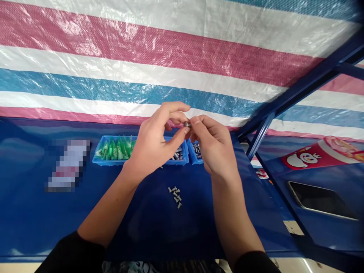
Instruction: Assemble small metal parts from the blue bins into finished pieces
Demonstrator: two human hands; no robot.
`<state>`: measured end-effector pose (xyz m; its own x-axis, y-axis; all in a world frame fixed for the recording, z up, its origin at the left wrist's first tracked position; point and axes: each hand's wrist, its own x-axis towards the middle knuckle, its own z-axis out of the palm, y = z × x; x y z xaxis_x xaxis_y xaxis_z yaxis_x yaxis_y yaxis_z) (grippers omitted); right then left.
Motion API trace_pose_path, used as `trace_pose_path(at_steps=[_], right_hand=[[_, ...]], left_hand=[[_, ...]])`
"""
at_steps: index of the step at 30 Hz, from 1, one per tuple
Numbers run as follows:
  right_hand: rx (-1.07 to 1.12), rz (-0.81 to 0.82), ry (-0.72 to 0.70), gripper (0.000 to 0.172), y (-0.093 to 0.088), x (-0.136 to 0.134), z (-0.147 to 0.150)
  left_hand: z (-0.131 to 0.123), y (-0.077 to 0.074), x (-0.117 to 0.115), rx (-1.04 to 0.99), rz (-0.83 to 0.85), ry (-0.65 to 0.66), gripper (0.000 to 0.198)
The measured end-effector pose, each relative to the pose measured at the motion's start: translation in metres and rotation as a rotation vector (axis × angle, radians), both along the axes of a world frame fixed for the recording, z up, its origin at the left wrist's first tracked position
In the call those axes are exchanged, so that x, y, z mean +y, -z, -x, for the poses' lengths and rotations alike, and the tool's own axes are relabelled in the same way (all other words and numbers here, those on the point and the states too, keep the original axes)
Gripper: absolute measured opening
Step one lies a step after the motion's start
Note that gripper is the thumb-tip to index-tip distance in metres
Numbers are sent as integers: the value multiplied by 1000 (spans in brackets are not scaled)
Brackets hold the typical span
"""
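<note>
Centrally, the bare left hand (153, 144) and bare right hand (218, 149) meet, fingertips clamped on one small silvery metal piece (187, 124), raised near light-blue plastic bins (110, 163); nearer the body, loose silvery metal fasteners (175, 194) lie clustered on a glossy dark-blue tabletop (159, 227).

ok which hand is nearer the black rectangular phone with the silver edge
Right. The right hand is to the left of the phone and higher in the picture; the left hand is farther left, beyond the right hand. Both hold a small grey metal piece.
</note>
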<state>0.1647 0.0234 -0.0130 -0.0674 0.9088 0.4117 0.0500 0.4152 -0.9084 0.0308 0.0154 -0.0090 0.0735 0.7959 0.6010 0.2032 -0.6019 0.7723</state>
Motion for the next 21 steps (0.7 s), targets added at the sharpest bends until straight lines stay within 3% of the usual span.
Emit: trace_pose_path(at_steps=[4,9,13,17,21], right_hand=[[-4,-31,23,23,-4,-5,-1],[-68,-158,192,6,-4,-7,0],[-139,-212,148,4,1,-7,1],[-141,-233,108,6,5,-5,3],[-19,-138,25,5,5,-4,3]], left_hand=[[-3,0,0,-37,12,14,33],[3,4,11,-183,261,122,9],[7,7,16,-189,451,223,39],[8,6,15,-182,445,239,31],[8,1,11,-154,343,176,15]])
